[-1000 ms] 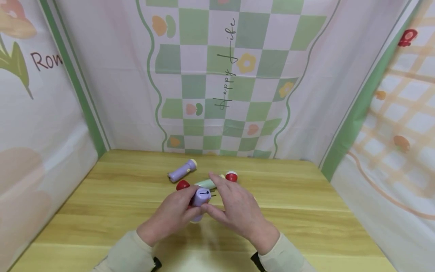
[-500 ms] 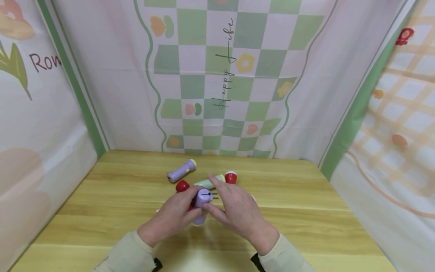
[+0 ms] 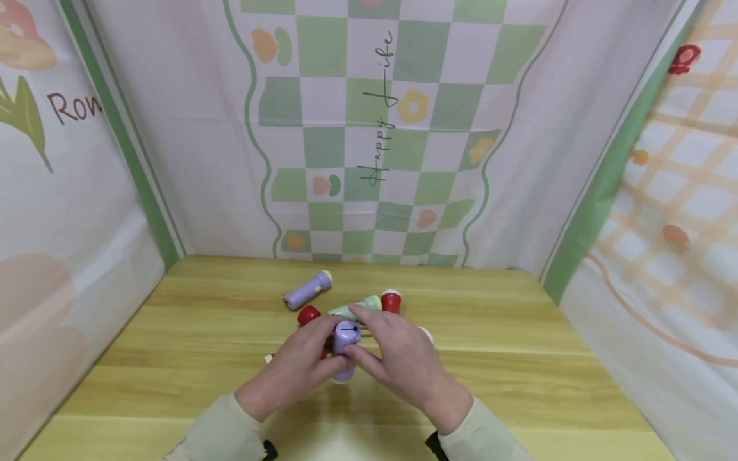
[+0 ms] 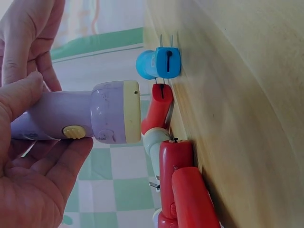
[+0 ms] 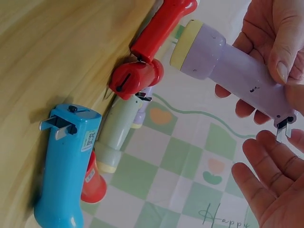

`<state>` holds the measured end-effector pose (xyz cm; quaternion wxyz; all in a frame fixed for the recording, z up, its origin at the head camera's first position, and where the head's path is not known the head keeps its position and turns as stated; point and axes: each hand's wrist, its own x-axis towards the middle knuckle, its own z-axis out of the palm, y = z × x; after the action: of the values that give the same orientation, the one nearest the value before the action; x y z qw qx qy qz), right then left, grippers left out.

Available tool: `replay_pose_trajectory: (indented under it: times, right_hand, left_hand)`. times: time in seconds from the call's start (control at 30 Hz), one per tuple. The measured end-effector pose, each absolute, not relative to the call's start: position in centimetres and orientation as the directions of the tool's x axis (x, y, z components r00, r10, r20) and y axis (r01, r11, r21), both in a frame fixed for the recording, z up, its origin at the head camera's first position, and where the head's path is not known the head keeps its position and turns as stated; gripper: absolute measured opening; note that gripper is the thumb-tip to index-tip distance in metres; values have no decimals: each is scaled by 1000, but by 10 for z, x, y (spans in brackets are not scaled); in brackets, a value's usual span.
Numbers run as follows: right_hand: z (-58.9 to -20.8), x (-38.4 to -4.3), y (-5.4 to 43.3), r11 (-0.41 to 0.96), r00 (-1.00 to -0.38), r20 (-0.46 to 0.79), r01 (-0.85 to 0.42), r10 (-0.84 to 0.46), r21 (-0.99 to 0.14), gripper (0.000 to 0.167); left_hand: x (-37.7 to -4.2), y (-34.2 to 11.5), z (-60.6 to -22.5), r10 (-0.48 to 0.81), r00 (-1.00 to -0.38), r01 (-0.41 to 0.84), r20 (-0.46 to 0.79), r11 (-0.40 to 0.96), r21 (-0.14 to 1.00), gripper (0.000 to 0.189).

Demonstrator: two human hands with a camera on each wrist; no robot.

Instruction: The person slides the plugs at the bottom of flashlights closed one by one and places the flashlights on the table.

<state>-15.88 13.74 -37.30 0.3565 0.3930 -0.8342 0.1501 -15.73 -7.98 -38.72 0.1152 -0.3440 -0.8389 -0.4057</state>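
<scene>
My left hand point(image 3: 294, 365) grips a purple flashlight point(image 5: 244, 73) with a cream lens ring, holding it upright above the table, lens end down. Two metal plug prongs point(image 5: 283, 129) stick out from its tail end. My right hand point(image 3: 409, 365) is beside that end, its fingers extended and its fingertips close to the prongs. In the left wrist view, the same flashlight shows a ribbed cream switch point(image 4: 74, 132) on its side, with the left thumb and fingers around the body.
More flashlights lie on the wooden table point(image 3: 519, 358): a purple one point(image 3: 307, 291) at the back, a pale green one point(image 5: 115, 126), a blue one point(image 5: 66, 166) with prongs out, and several red ones point(image 4: 175, 166). Printed curtains point(image 3: 380, 128) hang behind and at both sides.
The held flashlight has shifted slightly to the right in the head view and still has its tail end up. Both hands keep nearly the same pose around it.
</scene>
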Motion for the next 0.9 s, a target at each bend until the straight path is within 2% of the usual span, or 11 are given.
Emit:
replay_pose_trajectory:
  times: [0.27,0.57,0.8,0.9]
  right_hand:
    - [-375,-160,136,605,-381,745,-795,-549,40,56]
    - [-376,-160,135,593,-396,741,-805,-543,5,52]
    - [-378,-160,134,546,-386,757,-837,-528,-46,42]
    - [-379,-160,134,536,-375,766,-843,-523,-47,40]
  left_hand:
    - [-157,-78,-389,471,-754,650,458,439,620,39]
    - [-154,-77,-388,421,-777,630,469,498,597,42]
    - [-152,-76,-386,403,-814,571,418,431,698,43]
    - [-151,-76,-386,400,-817,567,416,424,706,44]
